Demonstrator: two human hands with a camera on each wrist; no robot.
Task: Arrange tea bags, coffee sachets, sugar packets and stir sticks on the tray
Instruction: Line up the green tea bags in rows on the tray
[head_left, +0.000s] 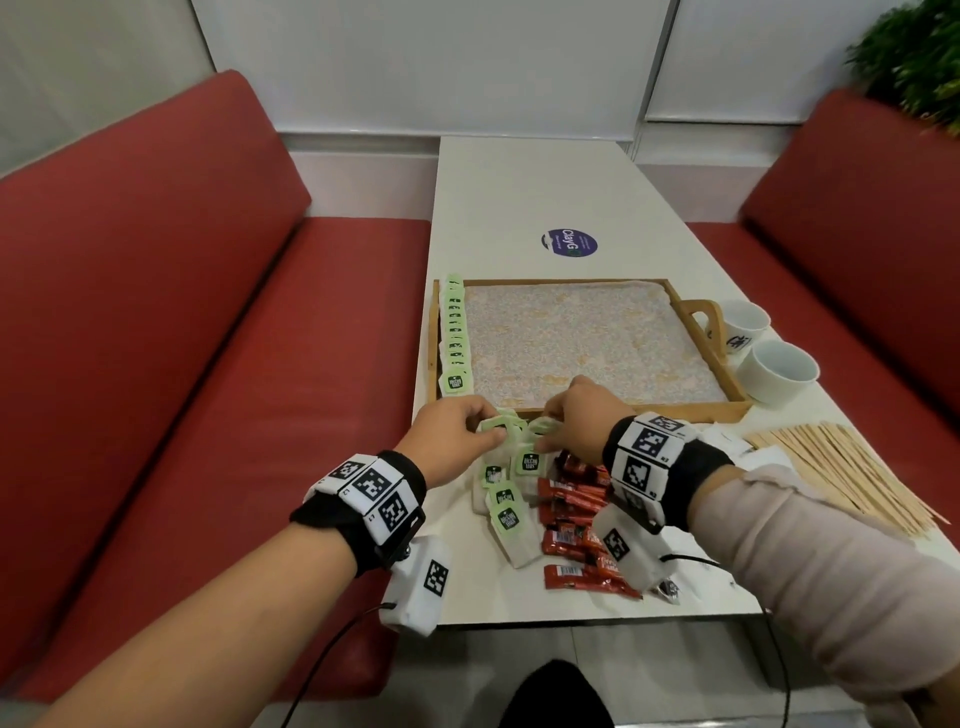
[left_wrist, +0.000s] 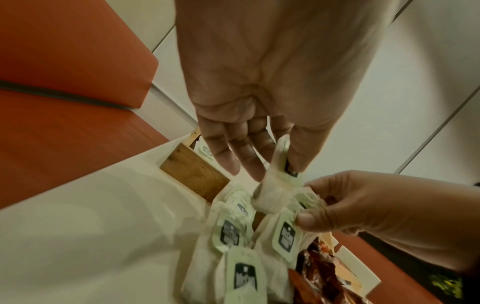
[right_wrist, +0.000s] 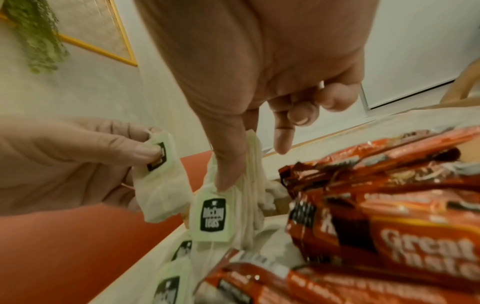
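The left hand (head_left: 457, 423) pinches a tea bag (right_wrist: 161, 181) by its green tag, thumb pressed on the label, the other fingers reaching down past it. Right beside it, the right hand (head_left: 576, 415) pinches a second tea bag (right_wrist: 226, 207) between thumb and forefinger, the remaining fingers curled loosely above. Both hands hover palm-down just off the near rim of the wooden tray (head_left: 691, 402), wrists strapped with marker bands, forearms stretched forward over the table (head_left: 519, 197).

Under the hands lies the loose pile of tea bags (head_left: 506, 512); four green tags show face-up there, though more may be buried. A row of tea bags (head_left: 453, 332) already stands along the tray's left side; they overlap too tightly for a sure count. The rest of the tray's speckled liner is bare.

Right of the loose tea bags lies a heap of red coffee sachets (head_left: 571, 525), too jumbled to count. Further right lies a fan of wooden stir sticks (head_left: 841, 467), many, uncounted. Two white cups (head_left: 774, 364) sit beside the tray's right handle. White packets (head_left: 727, 441) peek out behind the right wrist.
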